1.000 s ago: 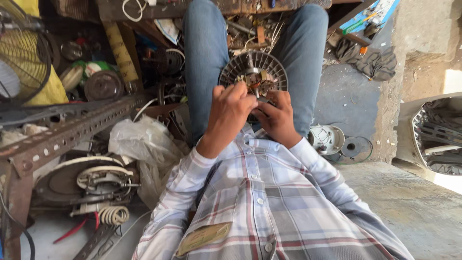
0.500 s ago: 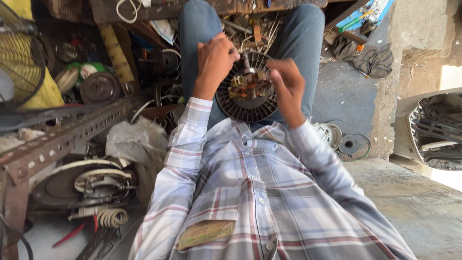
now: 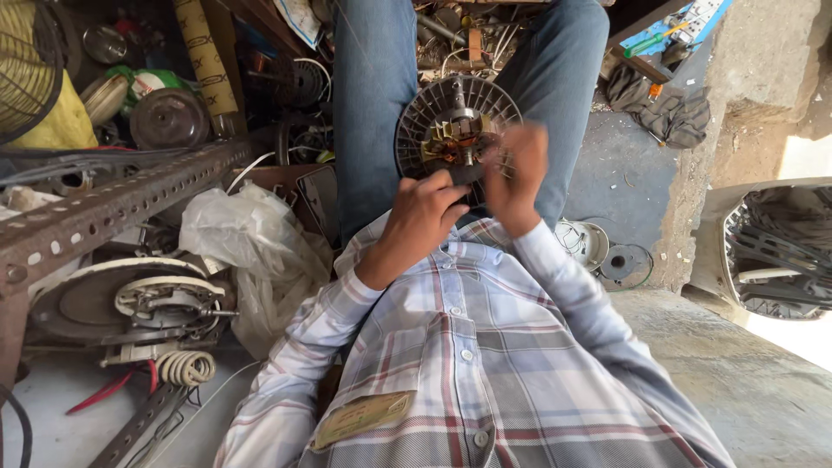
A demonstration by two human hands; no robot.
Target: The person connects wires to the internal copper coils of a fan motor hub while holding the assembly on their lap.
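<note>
Perforated steel angle bar (image 3: 113, 204) runs across the left, above a round motor housing with winding parts (image 3: 130, 303) on the floor. White plastic bag (image 3: 247, 251) sits just beside the person's left knee. Round finned motor core (image 3: 458, 130), copper windings and shaft showing, rests in the lap between the jeans-clad thighs, tilted toward the camera. Left hand (image 3: 425, 221) fingers curl onto its lower rim, grasping it. Right hand (image 3: 513, 173) is motion-blurred at the right edge of the core; it touches it, but cannot tell if the fingers are clenched or released. Small wire coil (image 3: 184, 367) lies at lower left, green-handled screwdriver (image 3: 657, 39) top right. Risk, as a judgement: one-hand grip on the rim looks weak, so the core could slip off the lap; a quick right hand could snag the windings.
</note>
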